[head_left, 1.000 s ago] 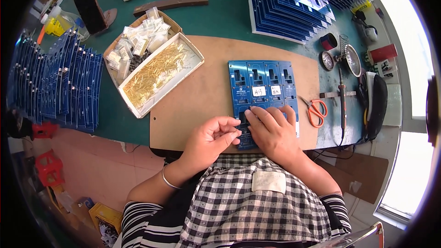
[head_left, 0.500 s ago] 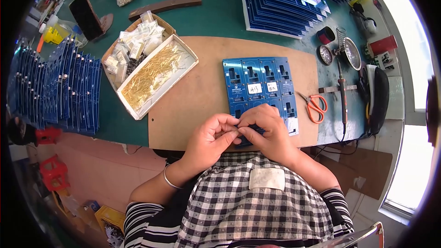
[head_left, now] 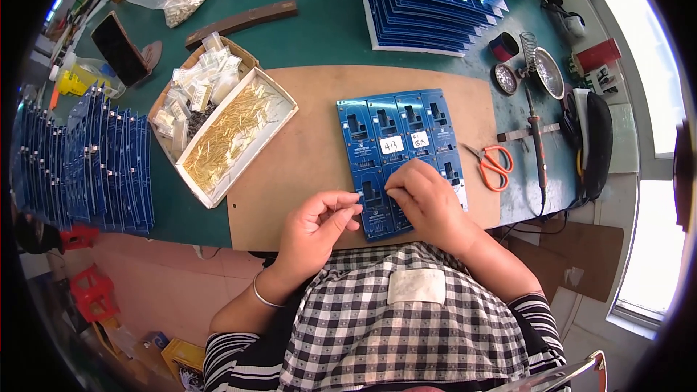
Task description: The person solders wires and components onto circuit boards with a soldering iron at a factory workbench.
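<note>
A blue circuit board panel with rows of cut-outs and two white labels lies on the brown board in front of me. My right hand is over its lower half, thumb and fingertips pinched together near the surface; anything between them is too small to tell. My left hand is beside the panel's lower left edge, its thumb pressed toward the curled forefinger. What it may hold I cannot make out. Left of the brown board, a white tray holds many thin gold-coloured pins, next to a box of small plastic bags.
Orange-handled scissors and a soldering iron lie to the right. Stacked blue boards stand at the back and far left. A brown bar, a phone and a brown work board are also on the green table.
My hands, fingertips together before, have drawn apart: the left toward the panel's left edge, the right staying over the panel. The view has shifted slightly.
</note>
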The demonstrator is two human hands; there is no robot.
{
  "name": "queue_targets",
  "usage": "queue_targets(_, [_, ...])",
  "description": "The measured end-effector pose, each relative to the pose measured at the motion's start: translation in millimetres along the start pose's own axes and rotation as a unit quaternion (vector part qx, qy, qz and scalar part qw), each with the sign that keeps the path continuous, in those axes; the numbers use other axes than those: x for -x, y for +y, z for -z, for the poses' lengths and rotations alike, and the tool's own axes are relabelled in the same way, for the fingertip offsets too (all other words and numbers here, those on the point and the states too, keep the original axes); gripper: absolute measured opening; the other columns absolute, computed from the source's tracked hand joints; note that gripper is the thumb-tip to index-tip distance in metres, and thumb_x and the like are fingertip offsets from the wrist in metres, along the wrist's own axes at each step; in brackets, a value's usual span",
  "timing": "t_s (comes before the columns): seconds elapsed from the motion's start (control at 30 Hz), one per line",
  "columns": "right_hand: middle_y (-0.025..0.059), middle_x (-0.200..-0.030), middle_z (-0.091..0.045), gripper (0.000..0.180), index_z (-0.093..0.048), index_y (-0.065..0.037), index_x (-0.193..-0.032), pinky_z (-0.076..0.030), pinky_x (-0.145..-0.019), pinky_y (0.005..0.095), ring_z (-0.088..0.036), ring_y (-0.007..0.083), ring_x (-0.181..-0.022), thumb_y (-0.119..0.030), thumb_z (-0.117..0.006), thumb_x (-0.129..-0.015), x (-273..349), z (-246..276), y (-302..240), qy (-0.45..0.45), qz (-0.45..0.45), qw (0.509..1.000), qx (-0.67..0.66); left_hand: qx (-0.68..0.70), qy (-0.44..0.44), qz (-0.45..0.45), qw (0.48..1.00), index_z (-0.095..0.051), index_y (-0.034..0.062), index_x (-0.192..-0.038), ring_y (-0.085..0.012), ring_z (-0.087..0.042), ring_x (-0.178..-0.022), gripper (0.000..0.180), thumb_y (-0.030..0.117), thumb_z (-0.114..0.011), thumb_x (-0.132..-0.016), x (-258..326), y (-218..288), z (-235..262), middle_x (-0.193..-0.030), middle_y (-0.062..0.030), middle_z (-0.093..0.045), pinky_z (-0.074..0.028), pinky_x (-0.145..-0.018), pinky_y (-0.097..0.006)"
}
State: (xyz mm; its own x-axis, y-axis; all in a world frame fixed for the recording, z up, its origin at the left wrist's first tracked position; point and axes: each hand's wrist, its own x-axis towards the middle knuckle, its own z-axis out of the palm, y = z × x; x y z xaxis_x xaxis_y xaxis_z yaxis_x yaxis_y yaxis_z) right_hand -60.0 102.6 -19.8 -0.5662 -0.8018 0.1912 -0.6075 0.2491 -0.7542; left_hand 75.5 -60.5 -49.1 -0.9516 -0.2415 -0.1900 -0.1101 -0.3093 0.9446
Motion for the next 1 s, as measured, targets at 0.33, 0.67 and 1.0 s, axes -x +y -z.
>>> queue_targets(0.33, [0.0114,-0.089,-0.058,0.038,-0.058,0.000,-0.109,-0.047,-0.079,0.0380,-0.056,0.0287,-0.084,0.006,-0.057,-0.071,-6,-6,-1,-0.054,0.056,0.992,0.095,-0.003,-0.003,-0.018,1.000,-0.057,0.0002,-0.113,-0.0130,-0.064,-0.081,0.019,0.002,-0.056,-0.094,1,-2,1,-0.100,-0.0113,-0.066,-0.052,-0.076,-0.026])
queue_targets(0.67, [0.0086,-0.091,-0.060,0.035,-0.055,-0.001,-0.113,-0.045,-0.082,0.0348,-0.057,0.0251,-0.084,-0.005,-0.054,-0.078,-12,-5,-5,-0.087,0.084,0.981,0.153,-0.011,-0.012,-0.022,1.000,-0.058,-0.0018,-0.112,-0.0133,-0.065,-0.091,0.018,0.002,-0.055,-0.095,3,-2,3,-0.102,-0.0094,-0.065,-0.054,-0.078,-0.025])
queue_targets(1.0, [0.0070,-0.086,-0.057,0.033,-0.054,-0.003,-0.108,-0.047,-0.081,0.0354,-0.057,0.0244,-0.084,-0.009,-0.058,-0.076,-21,-3,-15,-0.113,0.118,0.967,0.197,0.008,-0.012,-0.034,0.999,-0.058,-0.0020,-0.112,-0.0142,-0.065,-0.094,0.018,0.000,-0.054,-0.095,2,-7,4,-0.104,-0.0097,-0.064,-0.055,-0.079,-0.026])
